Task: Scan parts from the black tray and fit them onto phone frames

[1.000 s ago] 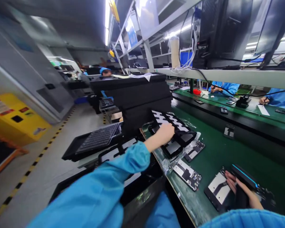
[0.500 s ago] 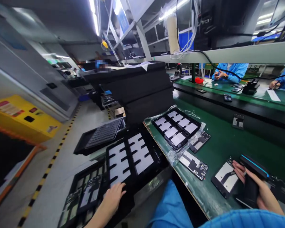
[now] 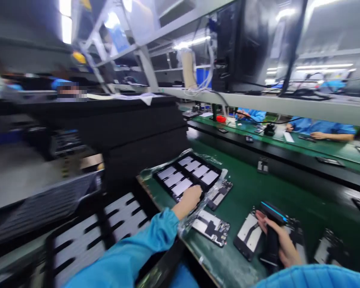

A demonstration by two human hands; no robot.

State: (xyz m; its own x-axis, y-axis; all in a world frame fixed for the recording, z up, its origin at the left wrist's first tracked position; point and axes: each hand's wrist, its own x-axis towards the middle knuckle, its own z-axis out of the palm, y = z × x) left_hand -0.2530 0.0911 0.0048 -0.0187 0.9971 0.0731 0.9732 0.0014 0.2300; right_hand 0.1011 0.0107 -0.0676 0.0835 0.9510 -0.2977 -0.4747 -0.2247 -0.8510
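My left hand reaches over the near edge of a black tray of silvery-white rectangular pieces, wrapped in clear plastic film. Its fingers are bent down, and whatever they hold is hidden. My right hand is wrapped round the grip of a black handheld scanner with a blue light strip. Left of the scanner lies an opened phone body. Two more phone bodies with exposed boards, one nearer and one farther, lie beside the tray.
The green bench ends at a left edge, beside a black tray with pale slots. Another phone body lies at right. A black partition stands behind the tray. Across the bench are co-workers' blue sleeves.
My left hand has moved from the slotted tray at the left to the film-wrapped tray on the bench. The view has swung right. My right hand keeps the scanner beside the phone body.
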